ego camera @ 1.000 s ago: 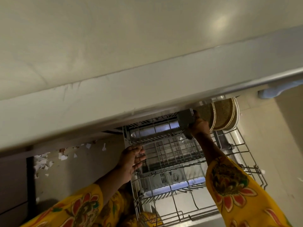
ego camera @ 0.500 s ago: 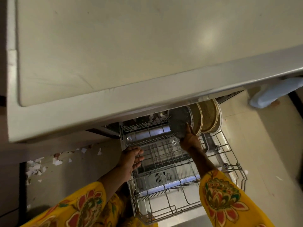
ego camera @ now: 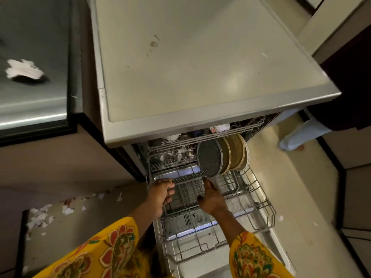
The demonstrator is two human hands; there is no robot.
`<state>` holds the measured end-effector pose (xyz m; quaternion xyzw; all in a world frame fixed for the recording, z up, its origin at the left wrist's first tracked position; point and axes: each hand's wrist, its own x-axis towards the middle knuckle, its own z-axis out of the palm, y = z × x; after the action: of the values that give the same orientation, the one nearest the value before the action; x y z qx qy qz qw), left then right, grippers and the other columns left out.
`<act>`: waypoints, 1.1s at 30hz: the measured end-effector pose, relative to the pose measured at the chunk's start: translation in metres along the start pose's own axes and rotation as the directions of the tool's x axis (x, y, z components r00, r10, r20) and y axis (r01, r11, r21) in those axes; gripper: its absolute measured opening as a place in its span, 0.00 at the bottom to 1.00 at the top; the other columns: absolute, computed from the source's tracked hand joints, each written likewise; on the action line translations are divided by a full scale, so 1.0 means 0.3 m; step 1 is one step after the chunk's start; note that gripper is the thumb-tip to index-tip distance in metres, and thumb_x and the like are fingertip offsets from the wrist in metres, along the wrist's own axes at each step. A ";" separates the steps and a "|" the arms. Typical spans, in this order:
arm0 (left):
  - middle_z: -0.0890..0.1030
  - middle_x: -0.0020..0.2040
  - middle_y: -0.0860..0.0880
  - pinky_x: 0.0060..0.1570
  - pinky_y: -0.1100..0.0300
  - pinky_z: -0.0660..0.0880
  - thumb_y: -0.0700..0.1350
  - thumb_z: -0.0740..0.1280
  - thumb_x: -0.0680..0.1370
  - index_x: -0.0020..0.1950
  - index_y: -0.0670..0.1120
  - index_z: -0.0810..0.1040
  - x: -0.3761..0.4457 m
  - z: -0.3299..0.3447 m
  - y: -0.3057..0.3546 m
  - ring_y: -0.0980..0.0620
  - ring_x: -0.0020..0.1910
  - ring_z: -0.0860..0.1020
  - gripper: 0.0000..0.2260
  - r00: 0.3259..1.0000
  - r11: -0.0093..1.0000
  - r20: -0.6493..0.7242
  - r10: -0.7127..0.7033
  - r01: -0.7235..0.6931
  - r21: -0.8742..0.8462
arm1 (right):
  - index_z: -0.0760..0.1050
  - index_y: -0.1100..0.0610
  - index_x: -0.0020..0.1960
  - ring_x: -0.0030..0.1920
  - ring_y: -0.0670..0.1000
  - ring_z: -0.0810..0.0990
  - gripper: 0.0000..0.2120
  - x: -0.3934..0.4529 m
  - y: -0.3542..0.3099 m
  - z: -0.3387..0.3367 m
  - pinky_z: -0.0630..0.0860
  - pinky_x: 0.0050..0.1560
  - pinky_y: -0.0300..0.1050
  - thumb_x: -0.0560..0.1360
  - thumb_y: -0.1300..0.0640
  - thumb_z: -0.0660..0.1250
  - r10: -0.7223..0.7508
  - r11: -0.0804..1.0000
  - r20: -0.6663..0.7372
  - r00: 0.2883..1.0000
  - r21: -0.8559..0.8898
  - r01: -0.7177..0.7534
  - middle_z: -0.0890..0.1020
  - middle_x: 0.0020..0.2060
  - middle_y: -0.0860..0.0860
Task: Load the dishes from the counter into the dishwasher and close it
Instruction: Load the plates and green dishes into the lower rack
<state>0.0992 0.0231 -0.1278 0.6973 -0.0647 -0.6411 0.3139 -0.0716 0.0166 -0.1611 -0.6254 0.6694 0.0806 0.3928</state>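
The dishwasher (ego camera: 200, 67) stands open with its lower rack (ego camera: 263, 207) pulled out over the door. A dark speckled plate (ego camera: 209, 157) stands upright at the rack's back, next to several brown plates (ego camera: 235, 151). My right hand (ego camera: 211, 197) is just below the dark plate, fingers relaxed, its fingertips at the plate's bottom edge. My left hand (ego camera: 160, 194) rests on the rack's left rim with loosely bent fingers. White cups (ego camera: 219, 128) sit in the upper rack.
A steel counter (ego camera: 34, 97) with a white and dark object (ego camera: 24, 70) lies to the left. Paper scraps (ego camera: 66, 207) litter the floor on the left. Another person's leg (ego camera: 301, 135) stands right of the dishwasher. The open door (ego camera: 200, 267) juts toward me.
My right hand set the dark plate upright beside the brown plates and drew back below it. The camera view rose, showing the whole dishwasher top. My left hand stayed at the rack's rim.
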 end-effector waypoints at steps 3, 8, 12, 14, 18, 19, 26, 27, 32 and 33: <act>0.79 0.44 0.49 0.38 0.62 0.71 0.40 0.60 0.81 0.49 0.46 0.76 -0.073 -0.038 0.005 0.54 0.39 0.75 0.06 1.000 0.999 -0.007 0.022 -0.022 -0.039 | 0.47 0.52 0.77 0.71 0.59 0.64 0.35 -0.084 -0.060 0.006 0.68 0.68 0.52 0.77 0.54 0.62 -0.043 0.998 -0.003 0.999 -0.050 0.043 0.55 0.76 0.55; 0.77 0.41 0.49 0.35 0.62 0.66 0.39 0.58 0.81 0.49 0.46 0.75 -0.194 -0.116 0.038 0.54 0.35 0.72 0.07 0.993 0.989 -0.025 0.112 -0.113 -0.092 | 0.48 0.51 0.77 0.72 0.60 0.63 0.35 -0.193 -0.175 -0.001 0.67 0.68 0.54 0.77 0.53 0.62 -0.115 0.992 -0.029 0.993 -0.055 0.113 0.54 0.76 0.54; 0.75 0.38 0.49 0.33 0.61 0.64 0.40 0.60 0.80 0.47 0.45 0.76 -0.279 -0.211 0.066 0.54 0.33 0.69 0.06 0.985 0.977 -0.042 0.169 -0.173 -0.124 | 0.50 0.54 0.77 0.73 0.57 0.60 0.31 -0.287 -0.274 0.012 0.64 0.69 0.52 0.79 0.53 0.60 -0.183 0.983 -0.109 0.977 -0.015 0.182 0.51 0.77 0.52; 0.73 0.37 0.48 0.31 0.60 0.63 0.42 0.63 0.80 0.44 0.45 0.76 -0.319 -0.277 0.077 0.54 0.32 0.68 0.06 0.980 0.967 -0.041 0.196 -0.200 -0.159 | 0.52 0.56 0.77 0.74 0.55 0.58 0.29 -0.335 -0.333 0.030 0.61 0.70 0.48 0.79 0.53 0.59 -0.231 0.972 -0.127 0.965 0.011 0.234 0.53 0.77 0.52; 0.71 0.35 0.48 0.29 0.61 0.60 0.43 0.63 0.79 0.42 0.45 0.74 -0.406 -0.422 0.113 0.54 0.29 0.64 0.07 0.963 0.939 -0.094 0.253 -0.268 -0.217 | 0.55 0.58 0.76 0.75 0.53 0.55 0.27 -0.394 -0.493 0.069 0.56 0.72 0.43 0.80 0.50 0.57 -0.354 0.931 -0.129 0.926 0.047 0.363 0.56 0.76 0.54; 0.71 0.35 0.48 0.29 0.61 0.60 0.43 0.63 0.79 0.42 0.45 0.75 -0.425 -0.461 0.126 0.54 0.29 0.64 0.07 0.956 0.929 -0.119 0.267 -0.289 -0.234 | 0.55 0.58 0.76 0.75 0.53 0.55 0.27 -0.404 -0.547 0.075 0.55 0.72 0.43 0.80 0.49 0.57 -0.387 0.917 -0.129 0.913 0.047 0.395 0.56 0.76 0.54; 0.77 0.44 0.49 0.35 0.61 0.64 0.44 0.63 0.79 0.46 0.47 0.77 -0.507 -0.765 0.270 0.55 0.37 0.71 0.05 0.878 0.795 -0.316 0.358 -0.465 -0.390 | 0.56 0.57 0.76 0.75 0.49 0.55 0.28 -0.438 -0.989 0.074 0.52 0.73 0.40 0.80 0.46 0.57 -0.582 0.805 -0.124 0.804 0.049 0.591 0.58 0.75 0.53; 0.77 0.45 0.50 0.35 0.61 0.64 0.44 0.62 0.80 0.46 0.47 0.77 -0.513 -0.816 0.302 0.55 0.38 0.71 0.06 0.862 0.775 -0.344 0.372 -0.492 -0.396 | 0.57 0.57 0.75 0.75 0.49 0.55 0.28 -0.444 -1.054 0.072 0.52 0.73 0.40 0.80 0.47 0.57 -0.603 0.788 -0.125 0.788 0.062 0.613 0.59 0.75 0.53; 0.76 0.42 0.49 0.33 0.61 0.63 0.44 0.63 0.79 0.45 0.45 0.76 -0.560 -1.092 0.460 0.55 0.36 0.70 0.05 0.780 0.657 -0.441 0.444 -0.618 -0.431 | 0.59 0.56 0.75 0.73 0.51 0.62 0.27 -0.470 -1.379 0.069 0.60 0.73 0.47 0.79 0.46 0.58 -0.683 0.708 -0.151 0.714 0.104 0.699 0.63 0.74 0.53; 0.76 0.42 0.49 0.33 0.62 0.64 0.44 0.63 0.79 0.46 0.45 0.76 -0.566 -1.151 0.485 0.55 0.36 0.71 0.05 0.769 0.645 -0.452 0.453 -0.632 -0.429 | 0.59 0.56 0.74 0.73 0.51 0.62 0.27 -0.475 -1.443 0.075 0.60 0.72 0.47 0.79 0.46 0.58 -0.697 0.693 -0.158 0.699 0.100 0.714 0.63 0.73 0.53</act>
<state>0.4385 0.1136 0.0863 0.6102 -0.0340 -0.3897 0.6889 0.3150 0.0517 0.0790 -0.8056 0.4021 -0.1619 0.4039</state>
